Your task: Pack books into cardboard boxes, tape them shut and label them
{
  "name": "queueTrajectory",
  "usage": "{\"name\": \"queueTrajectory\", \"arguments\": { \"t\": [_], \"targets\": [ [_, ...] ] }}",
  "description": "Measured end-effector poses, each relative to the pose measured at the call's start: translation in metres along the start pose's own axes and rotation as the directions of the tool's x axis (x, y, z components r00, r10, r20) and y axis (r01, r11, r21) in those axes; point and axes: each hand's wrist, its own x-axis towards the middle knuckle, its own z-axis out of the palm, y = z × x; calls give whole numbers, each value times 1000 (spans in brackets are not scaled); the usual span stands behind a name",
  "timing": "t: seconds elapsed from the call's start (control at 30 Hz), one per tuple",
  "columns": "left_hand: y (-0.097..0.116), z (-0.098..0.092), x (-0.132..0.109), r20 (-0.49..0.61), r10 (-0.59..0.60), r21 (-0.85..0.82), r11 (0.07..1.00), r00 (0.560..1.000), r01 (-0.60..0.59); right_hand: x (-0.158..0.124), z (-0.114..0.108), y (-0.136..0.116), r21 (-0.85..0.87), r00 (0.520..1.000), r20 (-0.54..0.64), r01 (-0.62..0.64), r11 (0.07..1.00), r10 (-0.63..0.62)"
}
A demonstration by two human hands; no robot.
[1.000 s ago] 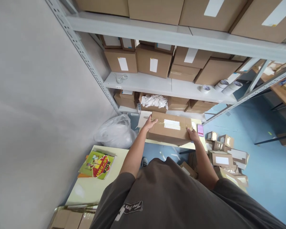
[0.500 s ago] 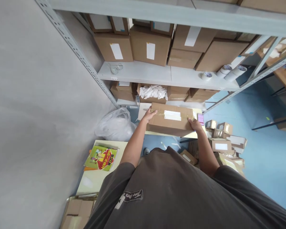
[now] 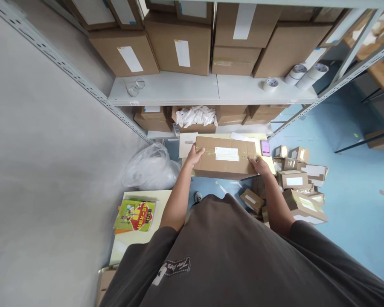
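Your left hand (image 3: pixel 195 155) and right hand (image 3: pixel 259 165) both grasp the taped carton (image 3: pixel 225 157) at its ends; a slipping grip could tip it off the tabletop (image 3: pixel 269 164).

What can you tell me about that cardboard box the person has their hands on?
It's a closed, brown corrugated cardboard box, long and fairly shallow, lying flat on a pale yellow table top. A white label sits near the middle of its top, and clear tape crosses the top too. The person's left hand rests on one end and their right hand on the other.
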Motion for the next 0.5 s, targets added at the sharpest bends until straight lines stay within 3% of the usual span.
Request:
{"name": "queueTrajectory", "arguments": {
  "t": [0.17,0.37,0.5],
  "targets": [
    [-3,8,-7,-52,66,1,998,996,-66,8,-2,-1,21,998,-49,32,999,-30],
    [-1,25,-41,-134,149,35,989,980,-145,3,-4,12,111,990,-118,96,989,-82],
    [4,29,-52,-126,123,54,992,984,-117,-2,3,17,209,989,-130,96,973,-69]
  ]
}}
